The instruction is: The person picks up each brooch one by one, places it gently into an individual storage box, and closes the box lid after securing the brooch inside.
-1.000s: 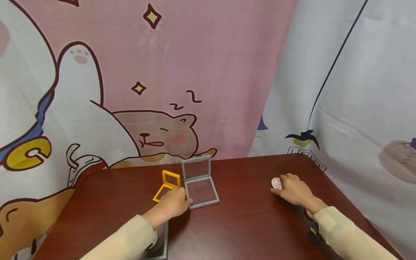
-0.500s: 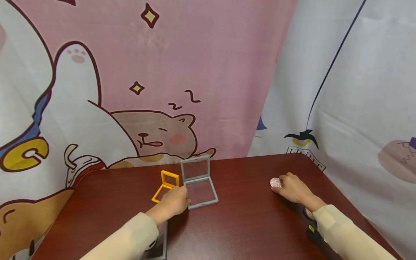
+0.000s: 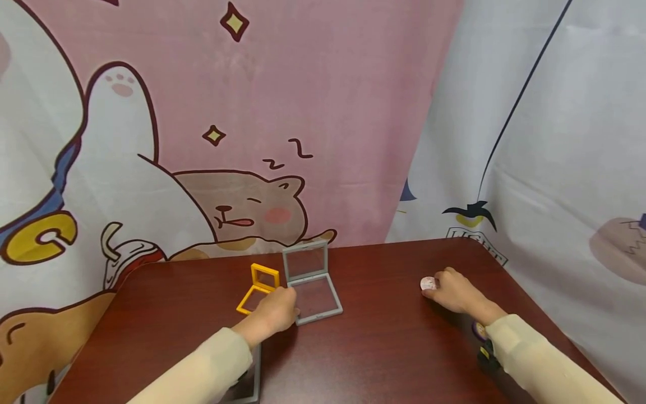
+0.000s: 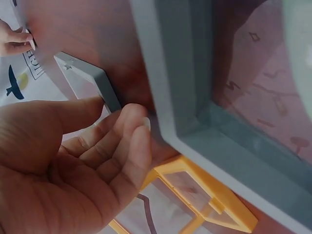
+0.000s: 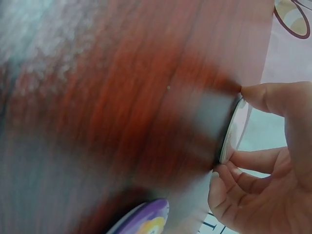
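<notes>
My left hand (image 3: 276, 311) is at the front left corner of a grey hinged frame (image 3: 335, 294) with clear panes, its lid standing up. In the left wrist view, the thumb and curled fingers pinch the edge of this grey frame (image 4: 97, 75). A small yellow hinged frame (image 3: 254, 275) stands open just left of the hand. At the right of the table, my right hand (image 3: 456, 292) holds a pale pink round badge (image 3: 427, 283). The right wrist view has the badge (image 5: 236, 129) edge-on between thumb and fingertips, close to the tabletop.
Another grey frame (image 3: 256, 373) lies under my left forearm, partly hidden. Beside the right forearm are a purple round badge (image 3: 479, 331) and a dark item with yellow (image 3: 486, 353). The brown table (image 3: 373, 348) meets a printed curtain (image 3: 353, 123) behind.
My left forearm has shifted slightly right, covering more of the near grey frame. The right thumb has moved a little up over the pink badge. Otherwise both hands have stayed in place.
</notes>
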### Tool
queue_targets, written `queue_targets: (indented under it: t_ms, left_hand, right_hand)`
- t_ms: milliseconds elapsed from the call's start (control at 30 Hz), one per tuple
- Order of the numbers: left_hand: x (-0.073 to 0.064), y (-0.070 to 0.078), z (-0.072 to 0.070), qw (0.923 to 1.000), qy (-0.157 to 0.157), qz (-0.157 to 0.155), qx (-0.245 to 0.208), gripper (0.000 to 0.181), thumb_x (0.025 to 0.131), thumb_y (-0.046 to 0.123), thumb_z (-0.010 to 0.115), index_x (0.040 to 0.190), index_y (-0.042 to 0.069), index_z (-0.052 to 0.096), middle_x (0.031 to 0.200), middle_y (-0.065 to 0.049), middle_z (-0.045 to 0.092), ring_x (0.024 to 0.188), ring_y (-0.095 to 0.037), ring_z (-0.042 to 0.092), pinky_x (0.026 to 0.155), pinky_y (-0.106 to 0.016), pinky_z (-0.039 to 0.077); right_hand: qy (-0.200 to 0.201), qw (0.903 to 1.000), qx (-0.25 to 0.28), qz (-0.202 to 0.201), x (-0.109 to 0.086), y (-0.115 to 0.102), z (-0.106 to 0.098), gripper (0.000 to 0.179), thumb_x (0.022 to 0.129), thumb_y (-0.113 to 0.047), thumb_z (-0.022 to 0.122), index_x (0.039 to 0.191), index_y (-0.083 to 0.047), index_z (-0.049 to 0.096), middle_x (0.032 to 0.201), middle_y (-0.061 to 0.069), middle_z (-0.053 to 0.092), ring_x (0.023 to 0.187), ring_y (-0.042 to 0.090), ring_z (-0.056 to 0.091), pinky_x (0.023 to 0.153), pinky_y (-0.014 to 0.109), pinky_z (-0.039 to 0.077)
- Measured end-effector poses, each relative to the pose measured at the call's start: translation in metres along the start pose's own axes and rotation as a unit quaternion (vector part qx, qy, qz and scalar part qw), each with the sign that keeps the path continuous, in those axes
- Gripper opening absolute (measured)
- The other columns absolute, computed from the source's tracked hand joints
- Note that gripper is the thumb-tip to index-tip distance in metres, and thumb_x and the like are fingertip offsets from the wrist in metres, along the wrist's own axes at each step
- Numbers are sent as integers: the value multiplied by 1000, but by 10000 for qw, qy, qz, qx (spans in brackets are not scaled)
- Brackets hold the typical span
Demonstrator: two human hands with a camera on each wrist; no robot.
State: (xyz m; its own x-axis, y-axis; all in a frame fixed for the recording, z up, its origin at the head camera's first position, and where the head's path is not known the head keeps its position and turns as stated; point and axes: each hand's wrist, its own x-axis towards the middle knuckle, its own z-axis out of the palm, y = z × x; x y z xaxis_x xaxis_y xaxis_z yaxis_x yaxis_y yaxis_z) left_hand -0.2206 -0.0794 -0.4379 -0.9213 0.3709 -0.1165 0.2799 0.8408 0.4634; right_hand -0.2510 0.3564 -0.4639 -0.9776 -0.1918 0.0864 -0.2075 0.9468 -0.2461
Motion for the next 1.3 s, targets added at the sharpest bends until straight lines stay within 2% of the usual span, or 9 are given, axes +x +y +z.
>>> queue_targets:
  t_ms: [133, 367, 500, 733, 867, 1300]
  left_hand:
    - [-1, 5, 2, 10000, 21, 17, 43, 25, 96, 6, 73, 78, 4, 57, 66, -4, 50, 57, -17, 47, 54, -33, 41]
    - [-2, 14, 3, 9998, 60, 66, 165, 26, 95, 6, 75, 76, 4, 57, 66, -4, 51, 56, -17, 47, 54, -34, 42]
    - [-2, 16, 5, 9998, 36, 105, 137, 28, 95, 6, 75, 75, 5, 55, 65, -4, 50, 55, -17, 46, 53, -33, 41]
    - [-4, 21, 7, 9999, 19, 96, 124, 21, 94, 8, 77, 84, 2, 59, 71, -5, 54, 61, -19, 53, 57, -36, 46]
    - [-4, 25, 9, 9999, -44, 77, 121, 22, 94, 9, 77, 82, 4, 60, 70, -4, 54, 59, -19, 53, 55, -36, 45]
    - [-8, 43, 19, 9994, -180, 276, 62, 20, 95, 10, 77, 80, 5, 64, 66, -1, 56, 55, -14, 51, 50, -32, 42]
  right_hand:
    - [43, 10000, -4, -29, -1, 1, 0, 48, 85, -31, 79, 97, 15, 69, 87, 18, 64, 80, 29, 58, 76, 52, 53]
    - [62, 9998, 81, 149, -1, 0, -6, 47, 90, -33, 75, 100, 13, 70, 93, 18, 67, 81, 28, 60, 78, 53, 53]
    - [221, 9996, 125, 134, -2, -2, -8, 49, 90, -34, 75, 104, 13, 70, 97, 20, 67, 86, 31, 61, 80, 55, 53]
    - [420, 9987, 230, 154, -5, -3, -11, 55, 91, -35, 75, 113, 15, 68, 109, 27, 66, 94, 37, 63, 86, 60, 53]
    - [552, 9979, 312, 134, -7, -7, -13, 59, 91, -36, 75, 117, 16, 66, 114, 29, 65, 98, 39, 63, 89, 61, 52]
    - [1098, 9920, 606, -124, -14, -26, -26, 58, 90, -35, 77, 119, 13, 66, 110, 23, 66, 93, 35, 64, 84, 55, 54]
